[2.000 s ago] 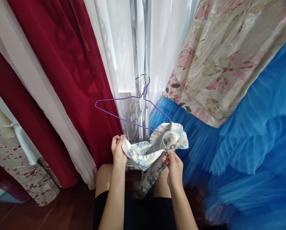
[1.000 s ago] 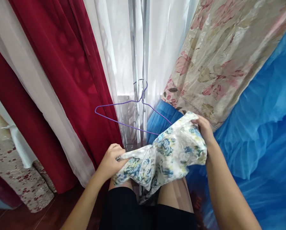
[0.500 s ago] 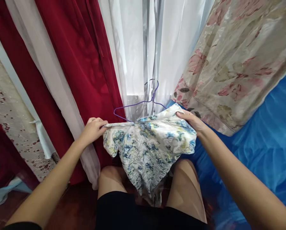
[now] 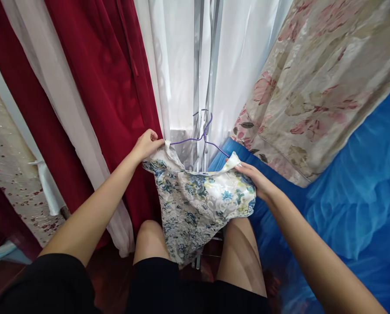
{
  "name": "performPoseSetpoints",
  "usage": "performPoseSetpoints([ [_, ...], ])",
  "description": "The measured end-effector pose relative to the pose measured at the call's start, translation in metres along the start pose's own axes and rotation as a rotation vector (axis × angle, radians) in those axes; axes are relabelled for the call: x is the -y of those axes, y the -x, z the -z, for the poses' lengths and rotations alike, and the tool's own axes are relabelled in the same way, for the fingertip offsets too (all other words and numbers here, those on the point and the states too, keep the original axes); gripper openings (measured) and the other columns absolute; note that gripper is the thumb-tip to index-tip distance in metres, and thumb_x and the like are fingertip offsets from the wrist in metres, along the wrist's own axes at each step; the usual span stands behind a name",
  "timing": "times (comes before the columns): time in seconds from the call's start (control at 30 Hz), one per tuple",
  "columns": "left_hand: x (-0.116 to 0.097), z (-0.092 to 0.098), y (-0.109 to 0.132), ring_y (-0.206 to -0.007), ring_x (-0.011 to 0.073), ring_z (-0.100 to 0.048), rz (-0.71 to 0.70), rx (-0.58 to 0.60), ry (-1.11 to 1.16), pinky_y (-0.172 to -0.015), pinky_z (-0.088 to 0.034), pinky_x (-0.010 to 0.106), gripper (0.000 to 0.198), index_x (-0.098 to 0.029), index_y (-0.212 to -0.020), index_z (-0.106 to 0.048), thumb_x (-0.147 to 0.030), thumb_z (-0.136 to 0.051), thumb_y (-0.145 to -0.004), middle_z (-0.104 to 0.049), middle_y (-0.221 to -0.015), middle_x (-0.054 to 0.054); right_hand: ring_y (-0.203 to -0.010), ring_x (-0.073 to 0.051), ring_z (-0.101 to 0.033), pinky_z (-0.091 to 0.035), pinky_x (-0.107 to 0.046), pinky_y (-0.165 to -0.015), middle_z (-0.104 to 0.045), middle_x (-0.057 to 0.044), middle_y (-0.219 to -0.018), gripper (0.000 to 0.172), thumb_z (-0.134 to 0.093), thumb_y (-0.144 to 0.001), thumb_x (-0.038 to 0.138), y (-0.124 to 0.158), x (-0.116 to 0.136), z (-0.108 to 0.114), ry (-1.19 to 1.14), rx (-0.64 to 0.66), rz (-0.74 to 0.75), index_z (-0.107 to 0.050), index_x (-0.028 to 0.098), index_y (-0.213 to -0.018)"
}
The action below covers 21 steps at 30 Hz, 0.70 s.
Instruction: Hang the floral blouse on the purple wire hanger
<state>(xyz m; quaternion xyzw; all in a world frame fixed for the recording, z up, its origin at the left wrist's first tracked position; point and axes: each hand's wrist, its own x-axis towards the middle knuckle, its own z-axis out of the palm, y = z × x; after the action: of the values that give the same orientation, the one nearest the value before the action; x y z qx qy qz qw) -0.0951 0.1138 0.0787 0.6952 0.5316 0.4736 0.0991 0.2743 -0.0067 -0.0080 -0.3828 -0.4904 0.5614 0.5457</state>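
Note:
A white blouse [image 4: 198, 196] with a blue, green and yellow floral print hangs over my knees, its neckline facing up. Inside its shoulders sits a purple wire hanger [image 4: 185, 141], with the hook standing above the neckline. My left hand [image 4: 146, 146] pinches the blouse's left shoulder near the hanger's end. At the other shoulder, my right hand [image 4: 252, 174] grips the cloth by the neckline corner, its fingers partly behind the fabric. The hanger's right end is hidden under the blouse.
Dark red cloth [image 4: 93, 87] and pale cloth hang at left. White cloth [image 4: 178, 65] hangs ahead behind a grey metal pole [image 4: 197, 56]. A floral drape [image 4: 312, 96] and ruffled blue fabric [image 4: 345, 196] fill the right side.
My left hand has moved up and right, lifting the left shoulder onto the hanger's end. My right hand has shifted slightly left and down. The neckline now spreads wider around the hanger.

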Motion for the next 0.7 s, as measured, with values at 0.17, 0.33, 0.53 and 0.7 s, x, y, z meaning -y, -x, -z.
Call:
performPoseSetpoints([
  [0.17,-0.017,0.001,0.033,-0.063,0.0141,-0.048,-0.216,-0.019,-0.091,-0.063,-0.032,0.028,0.041,-0.017,-0.068,-0.062,-0.044,-0.049,-0.095,-0.054,-0.062,-0.001,-0.064,-0.024,-0.070,-0.055,-0.031,-0.054,-0.073,-0.005,-0.066,0.045,-0.082,-0.073,0.063,0.018,-0.036,0.023,0.103,-0.303,0.076,-0.071,0.019,-0.073],
  [0.33,-0.065,-0.010,0.035,-0.082,0.0208,-0.063,-0.477,-0.027,-0.292,-0.073,-0.041,0.029,0.034,-0.025,-0.107,-0.074,-0.052,-0.063,-0.091,-0.074,-0.091,0.003,-0.073,-0.028,-0.075,-0.061,-0.035,-0.066,-0.076,-0.006,-0.071,0.034,-0.085,-0.070,0.049,0.010,-0.016,0.024,-0.170,-0.438,0.042,-0.072,0.019,-0.081],
  [0.53,-0.078,-0.028,0.015,-0.081,0.0239,-0.060,-0.787,0.050,-0.426,-0.075,-0.043,0.035,0.037,-0.019,-0.091,-0.069,-0.048,-0.048,-0.102,-0.066,-0.081,0.007,-0.090,-0.033,-0.077,-0.064,-0.041,-0.079,-0.081,-0.011,-0.093,0.044,-0.081,-0.075,0.045,0.076,-0.039,0.017,-0.126,-0.488,-0.017,-0.074,0.016,-0.108],
  [0.7,-0.043,-0.040,0.042,-0.093,0.0221,-0.061,-0.652,-0.186,-0.013,-0.089,-0.049,0.038,0.061,-0.017,-0.097,-0.066,-0.066,-0.031,-0.103,-0.066,-0.094,0.010,-0.134,-0.038,-0.059,-0.044,-0.050,-0.114,-0.061,-0.017,-0.146,0.097,-0.097,-0.060,0.040,0.169,-0.088,-0.001,0.240,0.287,-0.090,-0.059,0.021,-0.146],
])
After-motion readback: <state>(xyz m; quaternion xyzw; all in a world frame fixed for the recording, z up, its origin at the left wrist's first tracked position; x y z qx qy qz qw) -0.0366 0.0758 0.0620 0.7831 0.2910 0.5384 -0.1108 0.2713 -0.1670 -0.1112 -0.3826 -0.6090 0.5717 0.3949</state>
